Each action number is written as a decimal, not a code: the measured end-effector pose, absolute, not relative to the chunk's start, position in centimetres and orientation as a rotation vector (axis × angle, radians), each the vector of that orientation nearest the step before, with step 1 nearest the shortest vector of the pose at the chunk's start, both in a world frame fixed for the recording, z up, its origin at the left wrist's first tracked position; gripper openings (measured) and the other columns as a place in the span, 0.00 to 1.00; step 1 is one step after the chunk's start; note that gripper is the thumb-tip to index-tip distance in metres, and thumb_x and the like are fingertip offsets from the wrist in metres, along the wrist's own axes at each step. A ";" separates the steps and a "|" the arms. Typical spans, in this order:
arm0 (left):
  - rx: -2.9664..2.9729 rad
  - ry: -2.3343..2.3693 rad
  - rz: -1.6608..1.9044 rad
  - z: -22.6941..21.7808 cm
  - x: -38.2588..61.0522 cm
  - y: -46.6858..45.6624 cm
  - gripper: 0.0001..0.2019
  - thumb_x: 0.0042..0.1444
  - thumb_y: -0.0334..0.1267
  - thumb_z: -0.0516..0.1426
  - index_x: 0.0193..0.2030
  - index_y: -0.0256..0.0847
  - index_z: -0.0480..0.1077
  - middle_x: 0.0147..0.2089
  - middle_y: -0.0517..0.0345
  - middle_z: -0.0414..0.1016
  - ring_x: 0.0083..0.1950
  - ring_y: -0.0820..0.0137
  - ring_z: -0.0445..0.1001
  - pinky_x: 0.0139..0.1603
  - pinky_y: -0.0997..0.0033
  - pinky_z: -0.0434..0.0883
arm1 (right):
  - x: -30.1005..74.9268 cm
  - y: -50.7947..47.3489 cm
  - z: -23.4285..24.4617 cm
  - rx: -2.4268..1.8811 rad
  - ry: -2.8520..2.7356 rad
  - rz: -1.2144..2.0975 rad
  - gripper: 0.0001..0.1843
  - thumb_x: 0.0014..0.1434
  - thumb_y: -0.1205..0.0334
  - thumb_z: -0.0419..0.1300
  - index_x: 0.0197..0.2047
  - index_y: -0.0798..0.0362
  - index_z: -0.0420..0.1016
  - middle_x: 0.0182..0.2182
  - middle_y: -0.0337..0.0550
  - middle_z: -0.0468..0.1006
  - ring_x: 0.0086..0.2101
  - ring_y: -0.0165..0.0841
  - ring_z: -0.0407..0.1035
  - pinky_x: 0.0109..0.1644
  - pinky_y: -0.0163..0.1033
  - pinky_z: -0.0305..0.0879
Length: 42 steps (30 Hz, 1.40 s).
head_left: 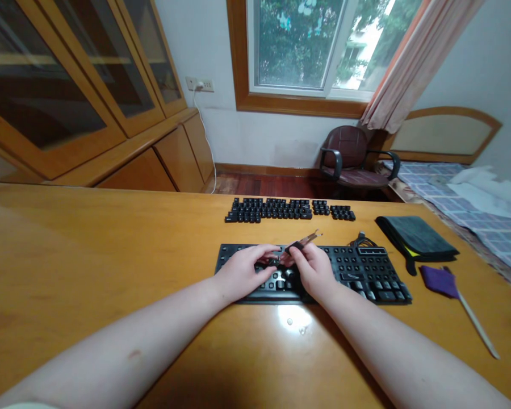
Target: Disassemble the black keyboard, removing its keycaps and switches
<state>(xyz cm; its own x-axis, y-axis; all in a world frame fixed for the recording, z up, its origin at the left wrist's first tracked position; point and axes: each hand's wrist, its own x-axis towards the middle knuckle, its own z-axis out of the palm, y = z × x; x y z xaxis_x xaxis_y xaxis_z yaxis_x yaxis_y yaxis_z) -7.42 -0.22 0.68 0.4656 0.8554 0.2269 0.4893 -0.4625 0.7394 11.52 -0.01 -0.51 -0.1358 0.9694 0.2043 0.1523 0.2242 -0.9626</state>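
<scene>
A black computer keyboard (353, 267) lies on the table, with many keycaps off its upper rows and some still on along the front. My left hand (247, 271) is over its left half, thumb and fingers closed around a small black keycap (274, 261). Just to the right, my right hand (315, 270) grips a keycap puller (297, 247) with a dark handle; its thin prongs (317, 233) point up and away to the right. Both hands are close together above the keys, and the fingertips partly hide each other.
Loose black keycaps (276, 209) are laid out in rows behind the keyboard. To the right are a coiled cable (361, 240), a dark folded cloth or pouch (415, 234) and a purple-headed brush or duster (439, 281) with a pale handle. The wooden table (89, 255) extends left.
</scene>
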 end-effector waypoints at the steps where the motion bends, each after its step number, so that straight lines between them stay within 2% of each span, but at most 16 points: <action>1: 2.066 1.101 0.828 0.5 -7.4 -0.2 0.20 0.53 0.34 0.57 0.54 0.46 0.63 0.45 0.59 0.76 0.45 0.71 0.75 0.50 0.68 0.71 | 11.4 0.1 -0.6 -1.103 -1.449 1.111 0.12 0.58 0.52 0.56 0.31 0.50 0.73 0.26 0.43 0.79 0.25 0.37 0.73 0.32 0.43 0.71; 3: 1.989 1.075 0.868 0.1 -7.4 -0.1 0.22 0.53 0.33 0.57 0.55 0.45 0.61 0.45 0.58 0.76 0.45 0.70 0.75 0.50 0.67 0.72 | 11.3 0.2 -0.7 -1.106 -1.423 1.154 0.13 0.59 0.51 0.55 0.32 0.50 0.73 0.26 0.43 0.79 0.25 0.37 0.74 0.32 0.44 0.72; 6: 1.940 1.062 0.904 0.0 -7.4 0.0 0.21 0.51 0.33 0.57 0.53 0.43 0.63 0.44 0.57 0.76 0.44 0.70 0.75 0.49 0.68 0.72 | 11.6 0.0 -0.2 -1.064 -1.708 0.959 0.12 0.61 0.56 0.53 0.33 0.50 0.76 0.30 0.45 0.80 0.32 0.38 0.75 0.38 0.45 0.71; 9: 1.985 1.092 0.893 0.5 -7.3 0.0 0.14 0.51 0.33 0.58 0.47 0.42 0.68 0.41 0.56 0.76 0.42 0.70 0.75 0.46 0.70 0.73 | 12.0 -0.4 0.4 -0.914 -1.956 0.734 0.10 0.61 0.63 0.52 0.40 0.49 0.75 0.36 0.44 0.79 0.38 0.37 0.74 0.43 0.43 0.69; 11: 2.050 1.105 0.867 0.8 -7.3 0.0 0.09 0.51 0.33 0.58 0.41 0.43 0.72 0.40 0.58 0.77 0.41 0.70 0.75 0.44 0.70 0.72 | 12.2 -0.5 0.5 -0.793 -2.017 0.670 0.11 0.61 0.66 0.53 0.43 0.49 0.74 0.38 0.44 0.79 0.39 0.35 0.73 0.44 0.42 0.69; 13: 2.097 1.095 0.854 1.0 -7.3 -0.1 0.09 0.51 0.33 0.59 0.40 0.44 0.74 0.39 0.59 0.77 0.41 0.70 0.75 0.45 0.70 0.71 | 12.2 -0.3 0.4 -0.694 -2.053 0.640 0.11 0.60 0.67 0.53 0.43 0.49 0.73 0.38 0.44 0.79 0.39 0.34 0.73 0.44 0.42 0.69; 21: 2.140 1.019 0.848 0.7 -7.3 0.0 0.13 0.52 0.33 0.59 0.45 0.47 0.75 0.43 0.59 0.78 0.44 0.69 0.74 0.49 0.69 0.70 | 12.2 0.0 0.6 -0.634 -2.120 0.605 0.10 0.60 0.67 0.54 0.43 0.49 0.73 0.37 0.45 0.79 0.39 0.34 0.71 0.44 0.42 0.69; 26: 2.198 0.995 0.831 0.7 -7.5 0.0 0.14 0.54 0.33 0.56 0.47 0.45 0.74 0.44 0.57 0.78 0.45 0.70 0.74 0.49 0.70 0.70 | 12.1 -0.2 0.8 -0.625 -2.185 0.555 0.11 0.60 0.66 0.54 0.45 0.49 0.73 0.38 0.44 0.79 0.39 0.33 0.71 0.44 0.41 0.69; 31: 2.276 0.991 0.764 0.4 -7.6 0.0 0.21 0.50 0.26 0.55 0.50 0.46 0.72 0.44 0.60 0.78 0.42 0.70 0.74 0.47 0.70 0.70 | 11.9 -0.4 0.7 -0.561 -2.265 0.526 0.12 0.59 0.67 0.54 0.45 0.49 0.73 0.36 0.45 0.78 0.38 0.33 0.70 0.42 0.39 0.70; 34: 2.178 1.052 0.778 0.5 -7.5 0.1 0.18 0.49 0.28 0.57 0.47 0.46 0.74 0.43 0.59 0.78 0.42 0.69 0.74 0.47 0.69 0.70 | 11.9 -0.6 0.5 -0.592 -2.193 0.546 0.12 0.60 0.67 0.53 0.45 0.49 0.73 0.38 0.45 0.79 0.40 0.34 0.71 0.44 0.42 0.70; 38: 1.819 1.140 0.801 0.9 -7.4 0.5 0.13 0.45 0.35 0.62 0.41 0.43 0.76 0.37 0.58 0.78 0.37 0.69 0.75 0.41 0.70 0.71 | 12.2 -0.7 0.1 -0.730 -1.947 0.656 0.11 0.62 0.67 0.50 0.43 0.49 0.73 0.36 0.44 0.79 0.38 0.33 0.73 0.44 0.41 0.70; 42: 1.461 1.024 0.803 0.9 -7.5 1.1 0.13 0.41 0.35 0.64 0.36 0.38 0.77 0.31 0.57 0.78 0.33 0.69 0.75 0.38 0.70 0.72 | 12.3 -0.7 0.1 -0.620 -1.918 0.737 0.11 0.62 0.67 0.50 0.43 0.50 0.72 0.37 0.45 0.79 0.40 0.34 0.73 0.45 0.43 0.70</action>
